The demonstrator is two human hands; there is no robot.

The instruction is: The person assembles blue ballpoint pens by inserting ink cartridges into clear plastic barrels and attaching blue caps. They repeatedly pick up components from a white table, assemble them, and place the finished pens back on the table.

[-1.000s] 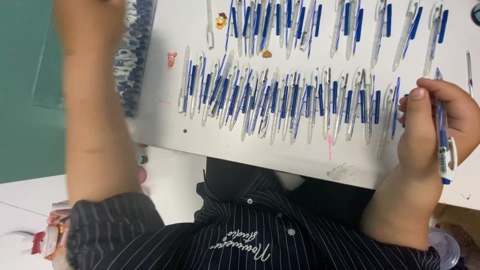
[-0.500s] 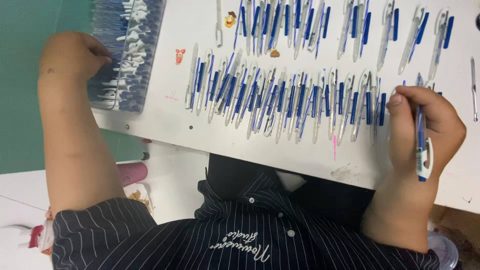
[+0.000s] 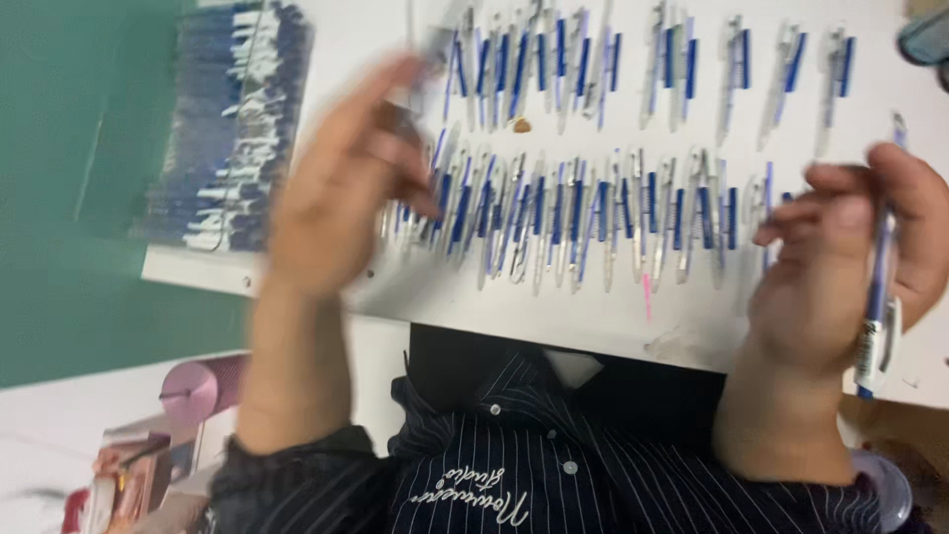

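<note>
My right hand [image 3: 840, 257] is closed around a blue and clear pen [image 3: 875, 297], held upright at the right end of the white table [image 3: 682, 341]. My left hand [image 3: 336, 188] is blurred in the air above the left end of the near row of pens [image 3: 583, 218]. Its fingers are curled, and I cannot tell whether something is in them. A second row of blue-clipped pens [image 3: 633, 59] lies farther back. A stack of blue pens [image 3: 232, 129] rests on the table's left edge.
My dark striped shirt [image 3: 514, 465] fills the bottom centre. A pink cylinder [image 3: 203, 386] and colourful packets [image 3: 129, 475] lie at the lower left on a white surface. Green floor [image 3: 69, 198] shows to the left of the table.
My left hand has come away from the stack of blue pens and swung right, over the near row. My right hand keeps hold of its pen.
</note>
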